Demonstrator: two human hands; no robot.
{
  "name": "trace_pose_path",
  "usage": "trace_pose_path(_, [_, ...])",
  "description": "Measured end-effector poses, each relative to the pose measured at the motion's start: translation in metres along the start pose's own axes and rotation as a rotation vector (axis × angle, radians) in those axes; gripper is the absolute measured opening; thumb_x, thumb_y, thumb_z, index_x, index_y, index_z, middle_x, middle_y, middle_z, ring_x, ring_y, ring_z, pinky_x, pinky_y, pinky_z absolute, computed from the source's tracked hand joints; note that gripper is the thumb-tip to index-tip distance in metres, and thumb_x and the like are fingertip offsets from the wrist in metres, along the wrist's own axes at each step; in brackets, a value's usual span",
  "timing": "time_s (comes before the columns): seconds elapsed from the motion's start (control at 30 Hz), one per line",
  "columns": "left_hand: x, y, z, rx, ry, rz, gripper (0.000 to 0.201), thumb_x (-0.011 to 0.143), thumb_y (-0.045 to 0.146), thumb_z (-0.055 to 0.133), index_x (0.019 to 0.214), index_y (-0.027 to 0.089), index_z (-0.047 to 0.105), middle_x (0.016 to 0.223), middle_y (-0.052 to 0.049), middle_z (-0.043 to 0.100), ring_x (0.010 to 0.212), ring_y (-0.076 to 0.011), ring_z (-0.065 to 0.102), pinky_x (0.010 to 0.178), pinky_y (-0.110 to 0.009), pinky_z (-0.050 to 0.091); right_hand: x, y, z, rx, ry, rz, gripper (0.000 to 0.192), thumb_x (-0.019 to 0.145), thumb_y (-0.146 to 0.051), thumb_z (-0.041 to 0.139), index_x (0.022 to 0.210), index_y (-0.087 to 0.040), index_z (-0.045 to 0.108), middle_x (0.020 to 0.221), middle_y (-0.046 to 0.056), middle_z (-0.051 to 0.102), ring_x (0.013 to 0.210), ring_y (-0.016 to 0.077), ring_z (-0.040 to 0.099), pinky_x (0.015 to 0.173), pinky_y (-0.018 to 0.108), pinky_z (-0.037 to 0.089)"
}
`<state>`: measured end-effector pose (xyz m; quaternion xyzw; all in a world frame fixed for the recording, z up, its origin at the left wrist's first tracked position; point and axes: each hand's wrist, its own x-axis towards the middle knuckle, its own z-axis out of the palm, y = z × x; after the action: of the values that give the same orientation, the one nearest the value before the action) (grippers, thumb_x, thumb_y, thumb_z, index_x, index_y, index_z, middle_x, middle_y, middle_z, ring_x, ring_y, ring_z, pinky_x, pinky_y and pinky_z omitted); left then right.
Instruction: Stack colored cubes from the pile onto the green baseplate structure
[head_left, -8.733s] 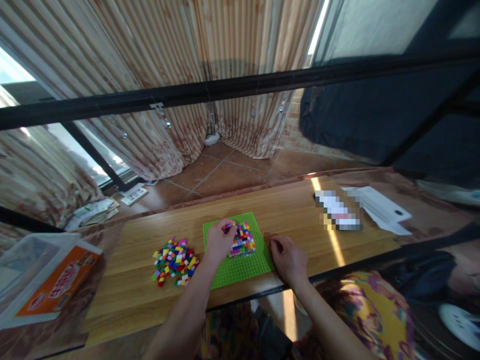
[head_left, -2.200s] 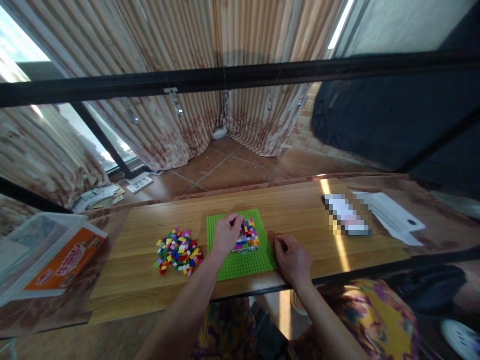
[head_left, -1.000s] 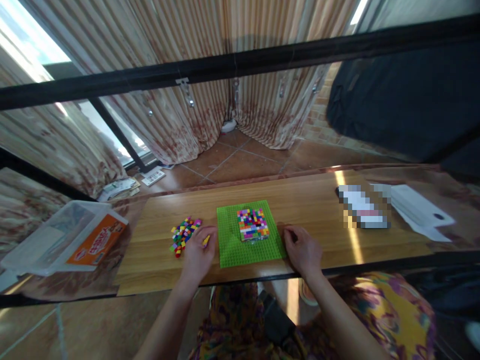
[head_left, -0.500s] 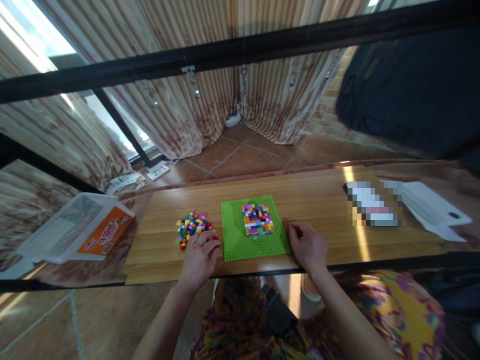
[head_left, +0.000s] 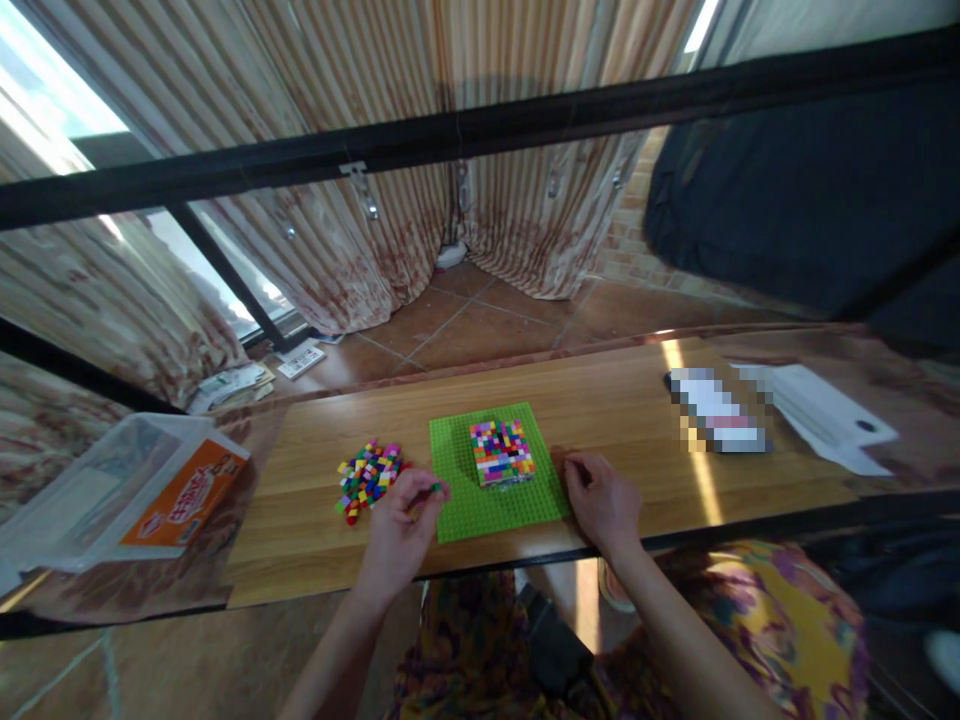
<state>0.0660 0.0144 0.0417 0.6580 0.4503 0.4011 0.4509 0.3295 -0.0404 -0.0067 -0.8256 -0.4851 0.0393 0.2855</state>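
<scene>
Here, in the head view, your left hand (head_left: 397,535) sits near the front edge of the worktop (head_left: 637,420), between the pile of loose bricks (head_left: 366,475) and the green baseplate (head_left: 495,470). Its fingers (head_left: 429,492) are pinched narrow on a small brick (head_left: 437,487), greenish as far as the blur allows, held just over the baseplate's left edge. Your right hand (head_left: 604,503) rests on the worktop at the baseplate's right edge, fingers curled in and touching or nearly touching that edge; you cannot tell whether it holds anything.

The baseplate lies flat in the middle of the worktop, close to the front edge. On its rear half stands a block of stacked bricks (head_left: 501,452) in mixed colours, several layers high, apart from both hands. The loose pile lies to the left of the baseplate, just beyond your left hand.

Around this: a clear plastic tub with an orange label (head_left: 127,490) sits past the worktop's left end. Toward the right end lie a blurred-out object (head_left: 716,420) and, beside it, white paper sheets (head_left: 825,415). A black bar (head_left: 480,130) crosses the view above the worktop and striped curtains (head_left: 360,220) hang behind it. Nothing lies between your left hand and the stacked block but bare baseplate.
</scene>
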Motion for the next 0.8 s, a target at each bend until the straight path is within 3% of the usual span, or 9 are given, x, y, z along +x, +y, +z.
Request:
trace_pose_path(0.13, [0.01, 0.01, 0.012, -0.12, 0.022, -0.045, 0.014, 0.079, 0.028, 0.063, 0.086, 0.016, 0.064, 0.075, -0.001, 0.067, 0.069, -0.014, 0.067, 0.066, -0.023, 0.053, 0.0, 0.0, 0.0, 0.014, -0.006, 0.01, 0.021, 0.09, -0.029, 0.05, 0.096, -0.022, 0.07, 0.096, 0.002, 0.072, 0.076, 0.0157, 0.063, 0.062, 0.026, 0.034])
trace_pose_path(0.33, [0.017, 0.013, 0.023, -0.124, 0.014, -0.068, 0.018, 0.078, 0.031, 0.064, 0.088, 0.016, 0.067, 0.075, -0.002, 0.069, 0.068, -0.0146, 0.067, 0.067, -0.025, 0.054, 0.001, 0.0, 0.002, 0.034, -0.009, 0.003, 0.022, 0.091, -0.029, 0.049, 0.096, -0.023, 0.07, 0.096, 0.002, 0.071, 0.082, 0.0163, 0.063, 0.062, 0.026, 0.035])
trace_pose_path(0.6, [0.015, 0.004, 0.022, -0.059, -0.061, -0.087, 0.021, 0.084, 0.035, 0.057, 0.089, 0.017, 0.064, 0.088, -0.006, 0.071, 0.075, -0.016, 0.068, 0.073, -0.028, 0.054, 0.001, -0.001, 0.001, 0.043, -0.033, 0.014, 0.023, 0.092, -0.029, 0.047, 0.097, -0.024, 0.069, 0.099, 0.002, 0.071, 0.084, 0.0164, 0.064, 0.065, 0.026, 0.037])
trace_pose_path(0.8, [0.013, 0.005, 0.021, -0.07, -0.037, -0.144, 0.022, 0.08, 0.037, 0.06, 0.09, 0.017, 0.06, 0.074, -0.002, 0.069, 0.065, -0.015, 0.066, 0.065, -0.027, 0.054, 0.001, -0.003, 0.0, 0.04, -0.036, 0.024, 0.023, 0.092, -0.03, 0.048, 0.097, -0.025, 0.069, 0.098, 0.001, 0.071, 0.085, 0.0164, 0.064, 0.065, 0.026, 0.037])
